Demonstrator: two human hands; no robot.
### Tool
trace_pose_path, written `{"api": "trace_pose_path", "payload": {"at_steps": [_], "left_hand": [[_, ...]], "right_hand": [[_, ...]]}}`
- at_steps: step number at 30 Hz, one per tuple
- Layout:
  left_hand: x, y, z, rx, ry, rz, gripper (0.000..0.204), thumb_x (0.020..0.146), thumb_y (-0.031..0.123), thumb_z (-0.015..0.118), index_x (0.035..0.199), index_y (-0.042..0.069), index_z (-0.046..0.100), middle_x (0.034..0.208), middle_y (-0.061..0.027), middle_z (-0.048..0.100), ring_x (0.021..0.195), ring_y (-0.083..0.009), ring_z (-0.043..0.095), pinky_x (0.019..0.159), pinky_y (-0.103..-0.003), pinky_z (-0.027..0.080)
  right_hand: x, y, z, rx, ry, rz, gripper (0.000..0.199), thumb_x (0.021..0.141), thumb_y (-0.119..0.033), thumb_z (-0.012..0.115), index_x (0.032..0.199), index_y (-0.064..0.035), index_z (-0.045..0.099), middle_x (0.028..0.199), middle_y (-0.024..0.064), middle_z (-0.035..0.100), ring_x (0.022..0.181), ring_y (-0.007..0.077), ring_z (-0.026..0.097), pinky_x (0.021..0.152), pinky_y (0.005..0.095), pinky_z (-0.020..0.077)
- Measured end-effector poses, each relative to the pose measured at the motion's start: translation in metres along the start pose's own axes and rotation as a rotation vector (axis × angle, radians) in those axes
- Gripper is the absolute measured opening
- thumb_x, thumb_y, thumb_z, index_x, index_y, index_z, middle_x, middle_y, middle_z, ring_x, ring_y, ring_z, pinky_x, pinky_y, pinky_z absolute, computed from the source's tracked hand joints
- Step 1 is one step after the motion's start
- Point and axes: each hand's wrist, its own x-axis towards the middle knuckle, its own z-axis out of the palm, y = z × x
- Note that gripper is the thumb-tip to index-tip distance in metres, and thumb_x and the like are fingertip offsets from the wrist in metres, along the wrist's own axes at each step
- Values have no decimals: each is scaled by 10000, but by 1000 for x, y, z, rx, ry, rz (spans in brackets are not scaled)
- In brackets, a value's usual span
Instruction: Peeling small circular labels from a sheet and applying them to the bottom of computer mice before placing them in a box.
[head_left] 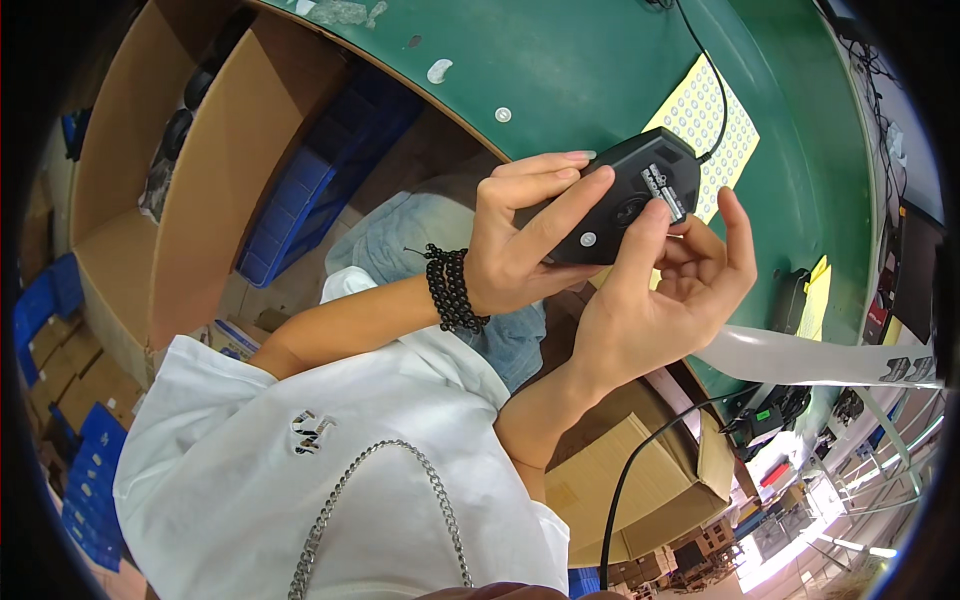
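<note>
A black corded computer mouse is held up over the table's near edge with its underside showing. A silver-and-black label and a round white sticker are on that face. My left hand, with a black bead bracelet at its wrist, wraps around the mouse's left end, fingers over the underside. Against the label rests the thumb of my right hand; its index finger is raised, and the other fingers curl by the mouse's edge. A yellow sheet of round white stickers lies beyond, partly hidden by the mouse.
On the green table lie a loose round sticker and plastic scraps. The mouse's cord runs toward the far edge. An open cardboard box stands below right. Blue bins and a cardboard partition are at left.
</note>
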Motion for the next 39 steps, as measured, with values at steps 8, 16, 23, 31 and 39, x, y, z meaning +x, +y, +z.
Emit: {"api": "trace_pose_path", "payload": {"at_steps": [8, 16, 23, 31, 39], "left_hand": [[-1, -1, 1, -2, -17, -6, 691, 706, 113, 861, 1342, -4, 619, 1300, -125, 506, 1195, -322, 568, 1035, -408, 500], [10, 0, -1, 57, 1, 3, 821, 599, 116, 929, 1337, -27, 598, 1275, -166, 586, 1085, -320, 636, 931, -386, 547], [57, 48, -46, -590, 143, -444, 891, 761, 400, 872, 1453, -23, 502, 1223, -81, 508, 1082, -190, 486, 1011, -291, 356], [43, 44, -94, -1125, 6, -816, 715, 976, 573, 482, 1313, -53, 554, 1244, -246, 631, 947, -361, 654, 684, -408, 526], [-41, 18, -115, -711, -895, -946, 473, 1009, 294, 508, 1302, -72, 572, 1113, -183, 715, 876, -291, 686, 759, -380, 548]], "right_hand": [[14, -16, -7, -305, -97, 27, 397, 895, -45, 698, 1278, -63, 596, 758, -9, 535, 583, 48, 412, 560, 191, 362], [-6, -1, -36, -279, -47, 160, 457, 874, 20, 666, 1314, -69, 576, 820, 3, 570, 616, 85, 470, 579, 227, 411], [7, 12, -9, 240, -122, -205, 738, 896, -16, 654, 1542, -19, 298, 1535, 202, 368, 1414, 339, 412, 1115, 405, 411], [27, 0, 18, 494, -94, -251, 513, 960, -148, 654, 1414, -17, 454, 1444, 185, 486, 1305, 327, 495, 1123, 400, 371], [-101, 16, -107, 802, -274, 182, 565, 929, -376, 716, 1296, 27, 568, 1231, 158, 574, 1059, 248, 557, 958, 373, 441]]}}
